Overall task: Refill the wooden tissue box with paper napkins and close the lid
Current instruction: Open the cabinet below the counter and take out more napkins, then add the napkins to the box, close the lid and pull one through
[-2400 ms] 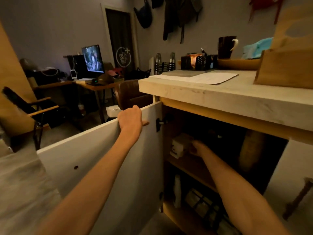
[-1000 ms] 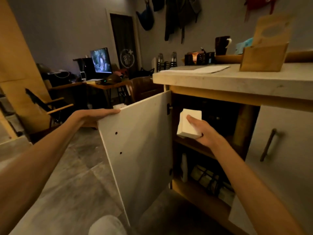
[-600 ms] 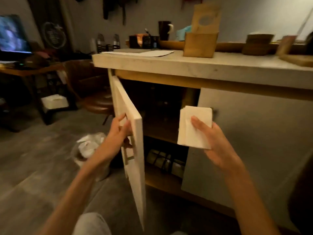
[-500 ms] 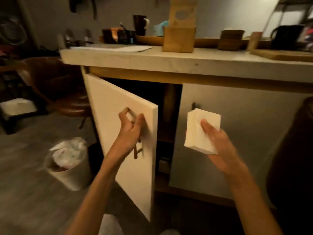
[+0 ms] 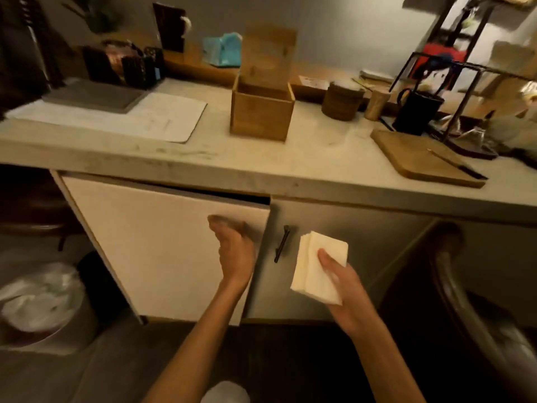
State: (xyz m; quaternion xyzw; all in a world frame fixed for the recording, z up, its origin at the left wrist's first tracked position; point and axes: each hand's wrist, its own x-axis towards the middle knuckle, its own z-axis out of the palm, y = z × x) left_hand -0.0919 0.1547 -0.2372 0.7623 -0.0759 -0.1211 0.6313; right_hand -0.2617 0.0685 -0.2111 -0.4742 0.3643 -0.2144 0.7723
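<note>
The wooden tissue box (image 5: pixel 261 112) stands on the pale countertop (image 5: pixel 305 167), its hinged lid (image 5: pixel 268 53) raised and blurred. The box looks hollow from here. My right hand (image 5: pixel 345 289) holds a stack of white paper napkins (image 5: pixel 315 269) in front of the right cabinet door, below the counter. My left hand (image 5: pixel 235 248) is curled at the right edge of the white left cabinet door (image 5: pixel 151 242), covering its handle. That door is almost flush, with a thin dark gap along its top.
A cutting board with a knife (image 5: pixel 421 158), a black mug (image 5: pixel 415 114) and a round wooden pot (image 5: pixel 343 101) sit right of the box. A paper sheet (image 5: pixel 162 117) lies to its left. A lined bin (image 5: pixel 37 303) stands on the floor at left, a chair (image 5: pixel 465 286) at right.
I took the napkin stack out of the cupboard with my right hand. My left hand swung the door from wide open to almost shut, and my view rose over the counter.
</note>
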